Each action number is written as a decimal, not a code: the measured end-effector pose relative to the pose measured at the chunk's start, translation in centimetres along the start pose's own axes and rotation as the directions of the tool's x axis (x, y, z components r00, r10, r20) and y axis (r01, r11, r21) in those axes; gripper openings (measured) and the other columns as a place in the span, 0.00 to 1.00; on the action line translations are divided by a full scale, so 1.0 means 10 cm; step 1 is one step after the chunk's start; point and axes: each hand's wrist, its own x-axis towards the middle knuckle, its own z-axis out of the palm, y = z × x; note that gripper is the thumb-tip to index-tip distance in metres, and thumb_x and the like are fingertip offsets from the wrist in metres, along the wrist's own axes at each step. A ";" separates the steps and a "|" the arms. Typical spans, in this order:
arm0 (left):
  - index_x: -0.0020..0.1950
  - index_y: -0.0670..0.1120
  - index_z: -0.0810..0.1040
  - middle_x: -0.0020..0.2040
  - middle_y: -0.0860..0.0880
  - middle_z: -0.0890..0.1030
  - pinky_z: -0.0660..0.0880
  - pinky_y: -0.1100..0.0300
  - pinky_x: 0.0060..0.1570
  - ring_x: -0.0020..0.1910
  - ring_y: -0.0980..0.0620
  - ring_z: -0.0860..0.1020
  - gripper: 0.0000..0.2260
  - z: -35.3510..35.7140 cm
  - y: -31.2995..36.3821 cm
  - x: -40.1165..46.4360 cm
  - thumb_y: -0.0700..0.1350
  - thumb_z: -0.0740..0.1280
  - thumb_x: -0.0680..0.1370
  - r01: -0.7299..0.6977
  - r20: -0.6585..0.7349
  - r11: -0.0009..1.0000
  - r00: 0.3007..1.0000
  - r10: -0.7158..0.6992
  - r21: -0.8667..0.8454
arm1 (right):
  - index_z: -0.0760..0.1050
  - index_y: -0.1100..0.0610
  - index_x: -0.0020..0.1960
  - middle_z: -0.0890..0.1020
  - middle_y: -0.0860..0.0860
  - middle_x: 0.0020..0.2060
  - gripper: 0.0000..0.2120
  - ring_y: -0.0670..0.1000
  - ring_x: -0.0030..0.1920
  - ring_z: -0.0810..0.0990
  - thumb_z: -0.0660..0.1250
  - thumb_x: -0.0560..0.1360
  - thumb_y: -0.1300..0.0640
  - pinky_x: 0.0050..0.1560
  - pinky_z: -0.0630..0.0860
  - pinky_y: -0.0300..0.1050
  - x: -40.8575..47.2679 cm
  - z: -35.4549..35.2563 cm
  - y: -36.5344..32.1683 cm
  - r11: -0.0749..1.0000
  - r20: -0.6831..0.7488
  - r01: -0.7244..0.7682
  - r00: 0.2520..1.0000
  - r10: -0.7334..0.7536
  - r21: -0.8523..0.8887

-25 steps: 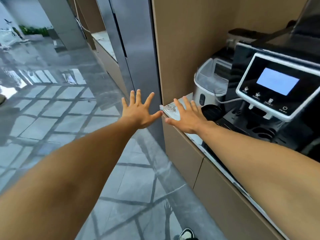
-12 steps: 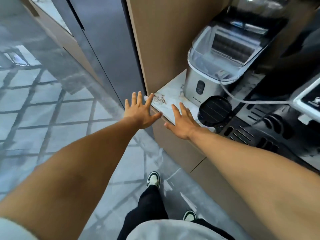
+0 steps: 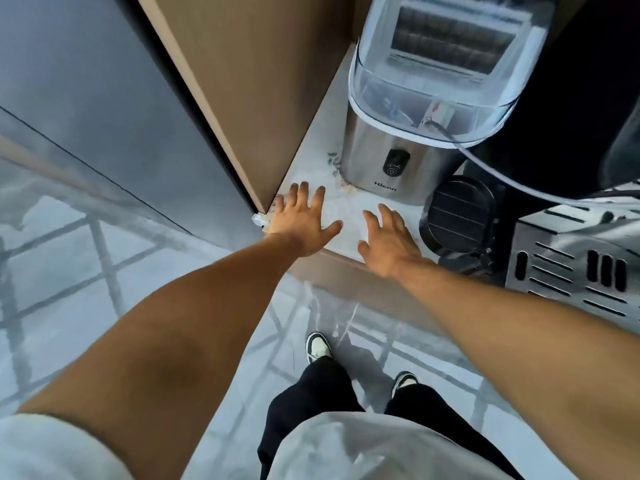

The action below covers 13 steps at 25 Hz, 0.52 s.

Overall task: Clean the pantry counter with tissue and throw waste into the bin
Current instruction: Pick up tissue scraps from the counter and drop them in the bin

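- Person stands at the corner of the tabletop (image 3: 311, 161), both arms stretched out over its front edge; legs and shoes show on the floor (image 3: 104, 271) below.
- Left hand (image 3: 301, 220) lies palm-down by the wooden side panel (image 3: 263, 81), fingers (image 3: 304, 192) spread flat, gripping nothing; whether the palm presses the surface or just hovers I cannot tell.
- Right hand (image 3: 389, 242) is also flat and splayed near the front edge, empty; it sits just beside the round black part (image 3: 457, 216) of the coffee machine (image 3: 571, 265).
- Dirt: brown specks and a stain (image 3: 334, 164) lie on the marble at the foot of the ice maker (image 3: 405, 143), just beyond the left fingertips; more specks may hide under the left hand.
- A small clear scrap (image 3: 258, 220) pokes out at the tabletop corner, beside the left wrist; wrapper or plastic, too small to tell.
- Tissue: none in view, none in either hand; bin also not in view.
- Step, my read: start of the job, looking over the mess; wiping not yet begun.
- Next move calls for fetching a tissue first; then sweeping the specks toward the front edge, working tight against the ice maker base without nudging it or its cable (image 3: 485, 157).
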 end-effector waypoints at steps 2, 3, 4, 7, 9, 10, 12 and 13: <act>0.80 0.48 0.50 0.81 0.41 0.51 0.49 0.41 0.78 0.81 0.42 0.47 0.34 0.02 0.00 0.14 0.64 0.53 0.80 -0.085 0.017 0.996 0.996 0.085 -0.013 | 0.51 0.51 0.78 0.47 0.54 0.78 0.29 0.59 0.77 0.47 0.60 0.80 0.53 0.74 0.60 0.58 0.05 0.01 0.05 0.999 -0.013 -0.041 0.999 0.040 -0.024; 0.80 0.47 0.51 0.81 0.41 0.52 0.49 0.42 0.78 0.81 0.42 0.47 0.32 0.02 0.00 0.20 0.61 0.53 0.81 -0.129 0.021 0.991 0.991 0.129 -0.026 | 0.53 0.51 0.77 0.48 0.54 0.78 0.31 0.58 0.76 0.49 0.62 0.78 0.58 0.72 0.63 0.58 0.06 0.01 0.07 0.998 -0.018 -0.059 0.998 0.059 -0.029; 0.80 0.46 0.52 0.81 0.41 0.52 0.50 0.42 0.78 0.81 0.42 0.48 0.29 0.03 0.00 0.25 0.57 0.54 0.82 -0.166 0.023 0.986 0.986 0.167 -0.035 | 0.54 0.51 0.77 0.49 0.53 0.77 0.34 0.58 0.75 0.51 0.63 0.75 0.62 0.70 0.65 0.58 0.07 0.01 0.08 0.997 -0.019 -0.074 0.997 0.073 -0.027; 0.78 0.45 0.58 0.80 0.41 0.55 0.50 0.44 0.79 0.80 0.42 0.50 0.23 0.08 0.00 0.36 0.49 0.54 0.83 -0.226 0.043 0.973 0.973 0.228 -0.050 | 0.57 0.53 0.76 0.51 0.53 0.76 0.37 0.58 0.73 0.54 0.63 0.71 0.70 0.69 0.67 0.56 0.10 0.01 0.08 0.994 -0.020 -0.105 0.994 0.105 0.030; 0.76 0.44 0.64 0.79 0.40 0.60 0.53 0.43 0.78 0.79 0.42 0.54 0.21 0.12 0.00 0.38 0.46 0.57 0.83 -0.240 0.032 0.970 0.970 0.241 -0.032 | 0.61 0.55 0.75 0.56 0.54 0.73 0.34 0.58 0.71 0.57 0.63 0.71 0.72 0.69 0.68 0.54 0.10 0.03 0.10 0.990 -0.043 -0.109 0.993 0.113 0.092; 0.74 0.44 0.67 0.77 0.40 0.63 0.56 0.43 0.76 0.78 0.41 0.57 0.20 0.13 0.00 0.39 0.45 0.58 0.82 -0.246 0.010 0.969 0.969 0.246 -0.015 | 0.63 0.55 0.74 0.59 0.54 0.71 0.33 0.58 0.70 0.59 0.62 0.72 0.73 0.68 0.68 0.53 0.10 0.04 0.10 0.986 -0.063 -0.103 0.992 0.112 0.130; 0.71 0.44 0.72 0.73 0.40 0.68 0.62 0.43 0.71 0.74 0.40 0.63 0.18 0.13 -0.02 0.42 0.43 0.61 0.81 -0.249 -0.034 0.968 0.968 0.250 0.024 | 0.67 0.56 0.71 0.64 0.54 0.67 0.29 0.57 0.67 0.62 0.61 0.73 0.74 0.66 0.70 0.52 0.12 0.05 0.12 0.981 -0.114 -0.080 0.988 0.101 0.178; 0.69 0.45 0.74 0.71 0.41 0.70 0.64 0.44 0.68 0.72 0.40 0.65 0.17 0.12 -0.03 0.43 0.41 0.62 0.80 -0.249 -0.051 0.967 0.967 0.251 0.043 | 0.69 0.56 0.70 0.66 0.54 0.65 0.27 0.57 0.65 0.63 0.61 0.74 0.74 0.66 0.71 0.51 0.14 0.06 0.12 0.982 -0.137 -0.065 0.986 0.090 0.177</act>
